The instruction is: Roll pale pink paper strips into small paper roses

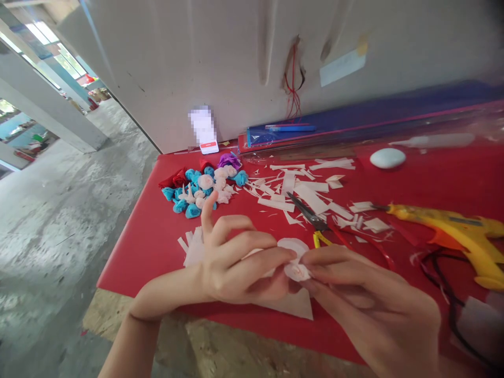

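Indoors: pale flower (297, 271) above red tabletop (149, 241); grey floor (59, 236), pillar (51, 97) beyond.

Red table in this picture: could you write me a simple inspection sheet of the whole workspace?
Surface: red covering, bare board showing along the near edge.
Job's things: pale rosette in the fingers; red, blue, purple and pale flowers clustered at the far left.
Clutter: pale scraps strewn about; scissors among them; yellow glue gun at the right.
Hands: left hand and right hand both pinch the rosette.
Cables: dark cord looping below the glue gun; red wires hanging from a hole in the upright panel.
Surroundings: concrete floor, pillars, windows; other people, nothing seen.
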{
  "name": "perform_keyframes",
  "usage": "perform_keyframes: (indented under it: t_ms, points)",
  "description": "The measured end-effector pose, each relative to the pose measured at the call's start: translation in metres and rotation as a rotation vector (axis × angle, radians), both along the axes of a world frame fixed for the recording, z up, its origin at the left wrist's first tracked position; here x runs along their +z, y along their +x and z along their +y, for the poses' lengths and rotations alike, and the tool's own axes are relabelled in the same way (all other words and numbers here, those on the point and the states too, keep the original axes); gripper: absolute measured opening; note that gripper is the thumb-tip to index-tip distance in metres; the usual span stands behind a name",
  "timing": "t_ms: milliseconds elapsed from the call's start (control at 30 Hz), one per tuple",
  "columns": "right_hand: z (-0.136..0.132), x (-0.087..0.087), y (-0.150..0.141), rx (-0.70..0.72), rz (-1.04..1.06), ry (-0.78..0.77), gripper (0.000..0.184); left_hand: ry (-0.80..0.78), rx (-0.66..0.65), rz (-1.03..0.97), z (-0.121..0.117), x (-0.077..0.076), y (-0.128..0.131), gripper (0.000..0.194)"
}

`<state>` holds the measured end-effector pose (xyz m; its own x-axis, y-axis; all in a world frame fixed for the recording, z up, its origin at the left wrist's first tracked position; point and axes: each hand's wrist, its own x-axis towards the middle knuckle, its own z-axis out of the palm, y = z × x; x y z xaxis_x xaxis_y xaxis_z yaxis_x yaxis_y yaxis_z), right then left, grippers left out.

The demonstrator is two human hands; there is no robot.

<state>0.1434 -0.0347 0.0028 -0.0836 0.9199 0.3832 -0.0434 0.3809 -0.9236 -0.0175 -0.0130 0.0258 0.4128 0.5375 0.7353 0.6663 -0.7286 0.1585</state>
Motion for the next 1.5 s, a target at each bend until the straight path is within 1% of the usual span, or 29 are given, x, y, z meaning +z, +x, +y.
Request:
perform_keyframes:
  t_ms: [67,100,167,233,367,467,533,667,767,833,967,1067,1133,1200,1267,1333,1433,1500]
  points:
    - [-0.001,-0.001,0.002,-0.022,-0.068,0.049,0.021,0.034,-0.075,-0.058,0.002,0.002,0.003,0.009]
    - [-0.002,-0.001,0.004,-0.031,-0.096,0.075,0.023,0.009,-0.109,-0.075,0.003,0.002,0.004,0.012]
    - [-0.003,-0.002,0.006,-0.045,-0.133,0.120,0.025,-0.102,-0.175,-0.081,0.003,0.003,0.005,0.015]
    - [-0.004,-0.004,0.008,-0.047,-0.153,0.159,0.027,-0.149,-0.228,-0.088,0.004,0.003,0.004,0.014]
    - [-0.005,-0.010,0.010,-0.043,-0.194,0.205,0.026,-0.106,-0.282,-0.095,0.005,0.004,0.000,0.015]
    - [-0.007,-0.011,0.011,-0.017,-0.193,0.201,0.026,-0.059,-0.301,-0.100,0.005,0.004,-0.001,0.016]
    - [-0.009,-0.008,0.010,-0.010,-0.179,0.183,0.026,-0.046,-0.307,-0.101,0.006,0.003,-0.001,0.017]
    - [-0.010,0.002,0.007,-0.023,-0.147,0.097,0.023,-0.026,-0.315,-0.137,0.007,0.001,0.001,0.019]
    - [-0.008,0.007,0.005,0.038,-0.095,0.079,0.025,-0.013,-0.323,-0.149,0.008,0.001,0.001,0.020]
    - [-0.006,0.009,0.004,0.064,-0.049,0.053,0.024,-0.003,-0.329,-0.139,0.008,0.002,0.002,0.020]
    - [-0.002,0.012,0.000,0.131,0.052,-0.080,0.010,0.037,-0.331,-0.138,0.010,0.005,0.003,0.023]
    - [-0.001,0.013,-0.001,0.221,0.126,-0.171,0.009,0.076,-0.341,-0.154,0.012,0.007,0.004,0.022]
    - [-0.001,0.013,0.000,0.278,0.137,-0.179,0.007,0.110,-0.353,-0.173,0.012,0.007,0.005,0.020]
    - [-0.002,0.013,0.000,0.294,0.128,-0.138,0.011,0.108,-0.364,-0.175,0.012,0.007,0.005,0.019]
    - [-0.002,0.013,0.001,0.276,0.126,-0.092,0.015,0.046,-0.378,-0.167,0.010,0.006,0.004,0.019]
    - [-0.002,0.012,0.002,0.270,0.135,-0.081,0.022,-0.075,-0.403,-0.177,0.009,0.004,0.003,0.019]
    - [-0.002,0.010,0.005,0.263,0.142,-0.119,0.029,-0.280,-0.472,-0.270,0.007,0.000,0.004,0.019]
    - [-0.002,0.009,0.007,0.250,0.114,-0.136,0.029,-0.377,-0.502,-0.339,0.007,-0.002,0.006,0.019]
